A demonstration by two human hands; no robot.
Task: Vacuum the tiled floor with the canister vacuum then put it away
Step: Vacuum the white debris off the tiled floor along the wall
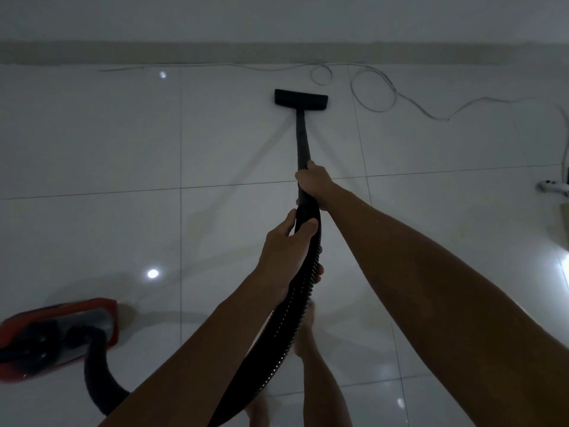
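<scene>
A dim room with a glossy white tiled floor (123,149), thin grout lines crossing it and 2 bright ceiling-light reflections on the left. A grey skirting band (215,52) runs along the foot of the far wall.

The canister vacuum (58,337), red with a grey and black top, sits on the floor at the lower left, well apart from the far wall. Its black ribbed hose (295,322) leaves the canister, loops low along the bottom edge and rises between the forearms to the hands. From there the rigid black wand (301,140) runs straight away from the person, its long axis pointing toward the far wall with a slight lean left. At its far end the black floor nozzle (301,97) lies flat on the tiles, its long axis crosswise to the wand, near the wall.

The right hand (314,183) is curled around the wand where it meets the hose. The left hand (289,251) grips the ribbed hose just below, thumb on top.

A thin pale cable (374,89) lies in loose loops along the wall on the right. A bare foot (304,331) shows beneath the hose.
</scene>
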